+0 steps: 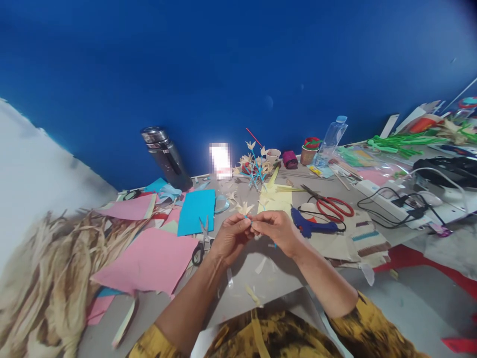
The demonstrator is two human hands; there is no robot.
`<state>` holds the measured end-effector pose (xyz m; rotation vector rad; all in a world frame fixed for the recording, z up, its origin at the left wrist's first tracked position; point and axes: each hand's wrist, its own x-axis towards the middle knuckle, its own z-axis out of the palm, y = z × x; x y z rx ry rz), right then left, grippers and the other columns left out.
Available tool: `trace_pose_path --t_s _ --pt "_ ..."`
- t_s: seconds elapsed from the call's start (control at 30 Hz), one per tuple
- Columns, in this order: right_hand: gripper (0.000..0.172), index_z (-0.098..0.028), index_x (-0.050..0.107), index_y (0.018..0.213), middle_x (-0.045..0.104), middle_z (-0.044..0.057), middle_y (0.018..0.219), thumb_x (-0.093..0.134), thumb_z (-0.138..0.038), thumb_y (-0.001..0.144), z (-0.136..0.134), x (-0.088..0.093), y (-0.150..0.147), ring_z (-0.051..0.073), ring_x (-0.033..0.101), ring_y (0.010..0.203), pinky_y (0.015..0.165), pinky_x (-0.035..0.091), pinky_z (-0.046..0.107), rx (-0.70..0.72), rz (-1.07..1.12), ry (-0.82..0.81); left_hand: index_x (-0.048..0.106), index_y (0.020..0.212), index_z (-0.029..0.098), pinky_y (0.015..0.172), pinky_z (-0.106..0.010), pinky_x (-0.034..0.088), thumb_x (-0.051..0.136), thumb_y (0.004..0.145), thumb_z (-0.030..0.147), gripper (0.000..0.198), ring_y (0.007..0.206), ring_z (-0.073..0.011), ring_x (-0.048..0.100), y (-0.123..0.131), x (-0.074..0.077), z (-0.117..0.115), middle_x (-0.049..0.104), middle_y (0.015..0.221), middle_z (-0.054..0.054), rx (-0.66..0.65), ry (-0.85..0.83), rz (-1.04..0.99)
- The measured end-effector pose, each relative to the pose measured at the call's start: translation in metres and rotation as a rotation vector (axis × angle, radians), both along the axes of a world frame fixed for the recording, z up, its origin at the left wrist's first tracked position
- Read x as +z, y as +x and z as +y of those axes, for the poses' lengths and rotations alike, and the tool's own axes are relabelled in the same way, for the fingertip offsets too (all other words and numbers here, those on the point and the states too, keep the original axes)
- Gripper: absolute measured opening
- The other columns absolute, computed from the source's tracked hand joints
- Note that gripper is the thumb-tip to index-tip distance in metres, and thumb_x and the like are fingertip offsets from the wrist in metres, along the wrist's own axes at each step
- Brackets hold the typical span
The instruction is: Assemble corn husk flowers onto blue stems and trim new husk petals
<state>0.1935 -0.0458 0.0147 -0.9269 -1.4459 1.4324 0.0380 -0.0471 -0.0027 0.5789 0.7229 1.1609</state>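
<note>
A pale, corn-husk-like flower (245,208) with pointed petals rises just above my fingertips. My left hand (231,237) pinches it at its base, where a bit of blue shows. My right hand (275,229) meets the left, thumb and forefinger pinched on the flower's blue stem; most of that stem is hidden by the fingers. Beyond the hands, a bunch of similar flowers on blue stems (257,169) stands near the wall. Small scissors (201,243) with black handles lie beside my left hand. A blue glue gun (315,226) rests right of my right hand.
Pink sheets (149,258) and dried husks (48,283) cover the left side, with a blue sheet (196,213) closer in. A dark flask (167,161) and a clear bottle (331,141) stand along the wall. Red-handled scissors (333,206) and a power strip (383,201) lie right.
</note>
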Motion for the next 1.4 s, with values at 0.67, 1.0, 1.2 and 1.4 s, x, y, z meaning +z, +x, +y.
trace_pose_path --t_s 0.67,1.0,1.2,1.4 --pt "0.025 -0.015 0.071 0.066 0.068 0.002 0.063 0.076 -0.039 0.073 -0.004 -0.007 -0.004 0.012 0.057 0.057 0.054 0.037 0.024 -0.052 0.193 -0.170 0.074 0.101 0.015 0.063 -0.024 0.046 0.085 0.069 0.030 0.037 0.061 -0.0118 0.061 -0.003 -0.004 -0.001 0.069 0.070 -0.004 -0.103 0.039 0.050" --pt "0.027 -0.015 0.073 0.068 0.070 0.004 0.066 0.076 -0.041 0.072 -0.006 -0.014 0.002 0.011 0.055 0.057 0.053 0.035 0.023 -0.045 0.067 -0.182 0.068 0.074 0.013 0.063 -0.029 0.050 0.085 0.062 0.025 0.024 0.054 -0.0139 0.060 0.003 0.000 -0.002 0.065 0.058 -0.002 -0.092 0.039 0.103" --pt "0.020 -0.021 0.076 0.081 0.074 0.007 0.079 0.057 -0.025 0.086 -0.020 -0.012 -0.007 0.019 0.063 0.074 0.068 0.041 0.028 -0.364 -0.599 0.368 0.055 0.060 0.016 0.056 -0.021 0.042 0.085 0.058 0.020 0.031 0.051 -0.0061 0.049 0.011 -0.007 -0.003 0.055 0.056 0.006 0.231 0.035 0.165" --pt "0.018 -0.019 0.073 0.073 0.072 0.004 0.071 0.060 -0.028 0.082 -0.017 -0.010 -0.008 0.016 0.060 0.065 0.062 0.042 0.026 -0.312 -0.338 0.137 0.071 0.085 0.014 0.060 -0.023 0.045 0.087 0.062 0.033 0.034 0.053 -0.0078 0.052 0.008 -0.001 -0.005 0.058 0.058 0.003 0.077 0.007 0.087"
